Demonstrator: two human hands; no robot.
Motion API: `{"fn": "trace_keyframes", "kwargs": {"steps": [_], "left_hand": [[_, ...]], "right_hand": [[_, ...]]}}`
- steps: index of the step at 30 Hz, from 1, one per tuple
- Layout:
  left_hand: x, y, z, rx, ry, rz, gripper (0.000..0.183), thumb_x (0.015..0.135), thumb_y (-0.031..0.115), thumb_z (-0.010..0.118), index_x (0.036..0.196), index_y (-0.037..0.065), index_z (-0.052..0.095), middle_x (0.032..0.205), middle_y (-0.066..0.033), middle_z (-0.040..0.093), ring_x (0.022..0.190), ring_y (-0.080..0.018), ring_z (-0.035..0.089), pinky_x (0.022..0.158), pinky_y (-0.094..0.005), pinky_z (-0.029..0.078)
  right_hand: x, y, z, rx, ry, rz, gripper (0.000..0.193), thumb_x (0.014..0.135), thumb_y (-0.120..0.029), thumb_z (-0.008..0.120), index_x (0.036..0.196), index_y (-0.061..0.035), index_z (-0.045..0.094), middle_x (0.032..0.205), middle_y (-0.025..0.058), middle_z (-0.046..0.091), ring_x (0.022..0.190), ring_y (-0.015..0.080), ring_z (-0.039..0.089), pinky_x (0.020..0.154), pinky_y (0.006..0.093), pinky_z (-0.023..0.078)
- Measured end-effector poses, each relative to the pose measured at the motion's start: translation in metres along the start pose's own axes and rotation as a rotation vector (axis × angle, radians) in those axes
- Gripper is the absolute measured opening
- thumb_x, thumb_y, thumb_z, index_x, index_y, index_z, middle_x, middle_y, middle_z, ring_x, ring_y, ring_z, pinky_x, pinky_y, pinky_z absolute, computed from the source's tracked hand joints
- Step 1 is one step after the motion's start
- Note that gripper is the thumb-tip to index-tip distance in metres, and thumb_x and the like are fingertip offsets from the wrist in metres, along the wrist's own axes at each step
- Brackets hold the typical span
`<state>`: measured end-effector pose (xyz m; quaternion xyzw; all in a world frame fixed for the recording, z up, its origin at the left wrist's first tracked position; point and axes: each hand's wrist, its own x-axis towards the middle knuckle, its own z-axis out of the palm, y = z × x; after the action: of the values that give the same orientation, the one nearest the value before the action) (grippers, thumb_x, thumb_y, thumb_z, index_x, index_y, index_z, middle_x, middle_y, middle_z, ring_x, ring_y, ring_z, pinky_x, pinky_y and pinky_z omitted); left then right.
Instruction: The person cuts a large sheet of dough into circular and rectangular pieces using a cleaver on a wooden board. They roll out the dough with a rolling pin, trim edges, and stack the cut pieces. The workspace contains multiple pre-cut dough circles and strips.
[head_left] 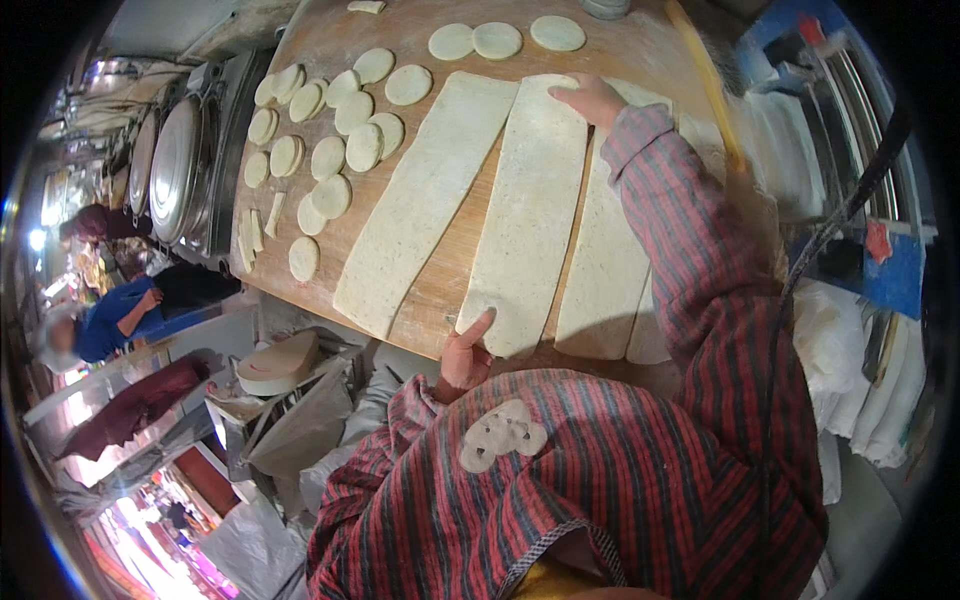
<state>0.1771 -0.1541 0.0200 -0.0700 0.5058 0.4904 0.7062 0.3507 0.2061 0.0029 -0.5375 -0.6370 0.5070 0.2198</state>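
A long flat strip of dough (530,200) lies lengthwise before me on the floured wooden board. My left hand (465,362) is closed on its near end, thumb on top, the other fingers mostly hidden. At the far end my right hand (592,100) grips the same strip by its corner; some of its fingers are out of sight. To the left rests another dough strip (425,200), slanting toward me. On the right side lies a third strip (600,280), with more dough beside it partly covered by my right sleeve.
Several round dough discs (352,112) are spread over the left of the wooden board (440,290), some overlapping. Small dough scraps (274,212) lie near its left edge. A long wooden rod (705,85) runs along the right. Large round metal lids (178,170) and another person (115,315) are at left.
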Motion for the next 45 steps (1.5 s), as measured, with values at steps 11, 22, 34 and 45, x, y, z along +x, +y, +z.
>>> {"fn": "trace_keyframes", "kwargs": {"steps": [11, 22, 34, 45], "left_hand": [[-0.016, 0.010, 0.064, 0.240, -0.195, -0.404, 0.041, 0.093, 0.015, 0.061, 0.128, -0.003, 0.050, 0.119, -0.0137, 0.061, 0.105, -0.0221, 0.061, 0.090, -0.0366, 0.051], [0.003, 0.072, -0.081, 1.606, 0.628, 1.128, 0.049, 0.086, 0.027, 0.067, 0.123, -0.001, 0.053, 0.119, -0.0190, 0.058, 0.108, -0.0346, 0.056, 0.092, -0.0432, 0.044], [0.022, 0.131, -0.164, 0.971, 0.490, 0.865, 0.028, 0.079, 0.020, 0.077, 0.093, 0.002, 0.061, 0.076, -0.0014, 0.064, 0.067, -0.0087, 0.056, 0.060, -0.0259, 0.048], [0.016, 0.125, -0.140, 0.138, 0.280, 0.619, 0.031, 0.096, 0.026, 0.056, 0.119, 0.004, 0.057, 0.077, -0.0001, 0.063, 0.066, -0.0142, 0.062, 0.050, -0.0297, 0.048]], "right_hand": [[-0.010, 0.064, -0.166, 0.421, -0.050, 0.004, 0.041, 0.089, -0.023, 0.065, 0.122, -0.0005, 0.056, 0.114, 0.0108, 0.064, 0.106, 0.0215, 0.061, 0.090, 0.0327, 0.048], [-0.033, 0.031, -0.004, -0.622, 0.208, -0.579, 0.060, 0.091, -0.037, 0.057, 0.135, 0.0016, 0.043, 0.139, 0.0221, 0.045, 0.128, 0.0371, 0.043, 0.106, 0.0456, 0.035], [-0.006, -0.011, 0.060, -0.466, -0.085, -0.059, 0.033, 0.087, -0.035, 0.059, 0.087, -0.0022, 0.063, 0.088, 0.0184, 0.067, 0.087, 0.0363, 0.064, 0.079, 0.0464, 0.049], [-0.025, 0.029, 0.086, -0.412, 0.357, -0.436, 0.046, 0.093, -0.028, 0.053, 0.125, 0.0049, 0.048, 0.125, 0.0288, 0.052, 0.120, 0.0405, 0.049, 0.101, 0.0447, 0.039]]}}
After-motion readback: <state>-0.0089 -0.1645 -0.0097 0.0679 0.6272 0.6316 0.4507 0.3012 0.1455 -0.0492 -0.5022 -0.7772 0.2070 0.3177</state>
